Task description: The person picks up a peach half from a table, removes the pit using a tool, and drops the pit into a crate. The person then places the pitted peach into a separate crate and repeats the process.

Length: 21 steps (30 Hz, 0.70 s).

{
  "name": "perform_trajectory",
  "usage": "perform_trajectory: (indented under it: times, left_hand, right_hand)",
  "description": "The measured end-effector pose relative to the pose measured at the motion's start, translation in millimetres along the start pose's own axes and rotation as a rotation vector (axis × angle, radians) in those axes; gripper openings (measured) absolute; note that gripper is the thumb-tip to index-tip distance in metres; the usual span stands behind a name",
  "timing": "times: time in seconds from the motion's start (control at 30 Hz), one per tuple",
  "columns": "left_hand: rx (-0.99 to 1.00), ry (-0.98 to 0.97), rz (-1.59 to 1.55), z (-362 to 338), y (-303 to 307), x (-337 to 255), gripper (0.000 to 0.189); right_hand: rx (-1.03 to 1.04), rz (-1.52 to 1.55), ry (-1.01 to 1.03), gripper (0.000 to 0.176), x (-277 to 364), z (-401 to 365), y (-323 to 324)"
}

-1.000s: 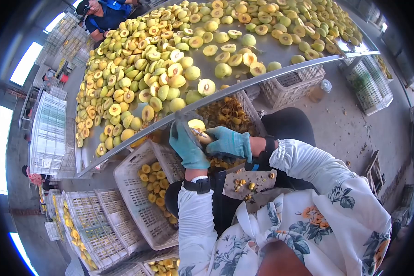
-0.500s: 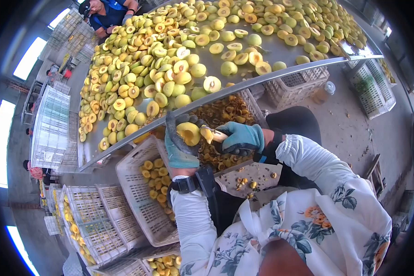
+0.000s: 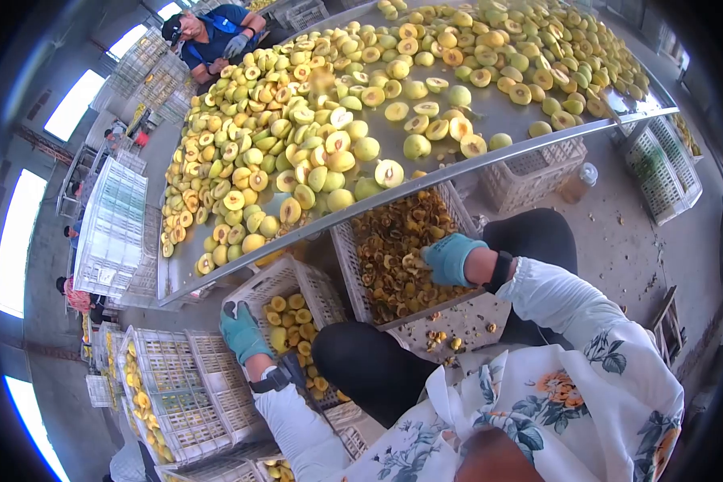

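At the left rim of a crate (image 3: 329,283) of hollowed yellow peach halves (image 3: 304,331) is my left hand (image 3: 247,331), in a teal glove with dark fingertips. Its fingers reach down apart, and I see no fruit in them. My right hand (image 3: 451,259), gloved alike, is closed over a second crate (image 3: 347,261), full of brownish peach scraps (image 3: 394,241). The pale-handled pitting tool seen in it earlier is mostly hidden by the glove now. Above both crates, many cut peaches (image 3: 297,136) lie heaped on a metal table (image 3: 381,132).
The table's raised metal edge (image 3: 426,178) runs between the fruit and my crates. More crates (image 3: 173,386) stand at lower left, another crate (image 3: 530,175) under the table. A person (image 3: 217,40) works at the far left corner. A jar (image 3: 578,183) stands on the floor.
The peach half in my left hand is gone from it; that hand moved down and left to the crate of halves. My right hand moved down right over the scraps, and the view shifted.
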<state>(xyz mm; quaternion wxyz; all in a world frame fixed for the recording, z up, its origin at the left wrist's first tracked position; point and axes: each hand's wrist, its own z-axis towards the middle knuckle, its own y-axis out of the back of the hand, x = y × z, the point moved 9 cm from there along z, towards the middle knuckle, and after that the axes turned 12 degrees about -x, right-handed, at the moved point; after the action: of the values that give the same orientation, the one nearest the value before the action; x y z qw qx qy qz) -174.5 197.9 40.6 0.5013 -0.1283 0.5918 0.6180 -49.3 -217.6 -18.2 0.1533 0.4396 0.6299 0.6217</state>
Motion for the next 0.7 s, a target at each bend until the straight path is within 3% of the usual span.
perform_trajectory:
  times: [0.07, 0.13, 0.23, 0.3, 0.37, 0.4, 0.47, 0.53, 0.6, 0.67, 0.7]
  left_hand:
    - [0.0, -0.127, 0.076, 7, -13, -16, 0.031]
    - [0.001, -0.347, 0.01, 32, -63, -28, 0.035]
    - [0.073, -0.431, 0.042, 41, -130, -84, 0.043]
    - [0.101, -0.493, 0.14, 50, -171, -102, 0.045]
    - [0.104, -0.567, 0.3, 51, -195, -118, 0.043]
    - [0.156, -0.544, 0.441, 50, -207, -117, 0.045]
    - [0.252, -0.501, 0.723, 53, -228, -117, 0.049]
    - [0.367, -0.514, 0.619, 51, -243, -118, 0.047]
    - [0.398, -0.419, 0.505, 47, -243, -112, 0.051]
    - [0.298, -0.451, 0.479, 29, -224, -127, 0.054]
    - [0.373, -0.425, 0.393, 19, -220, -132, 0.058]
  right_hand:
    - [-0.059, 0.019, 0.051, 0.03, 4, 4, -3]
    - [-0.114, 0.009, 0.108, 0.03, 6, 6, -3]
    - [-0.233, 0.05, 0.16, 0.028, 7, 2, 6]
    - [-0.164, 0.153, 0.062, 0.03, 7, 3, 13]
    - [0.019, -0.084, 0.105, 0.029, -3, 14, -29]
    - [0.124, -0.193, 0.131, 0.029, -4, 12, -45]
    - [0.018, -0.127, 0.143, 0.027, -7, 10, -48]
    - [-0.045, -0.014, 0.091, 0.027, 1, 4, -25]
    - [0.009, 0.036, 0.059, 0.027, 1, -1, -15]
    - [-0.022, 0.06, 0.088, 0.028, 6, 3, -21]
    - [-0.055, 0.095, 0.069, 0.03, 8, 2, -18]
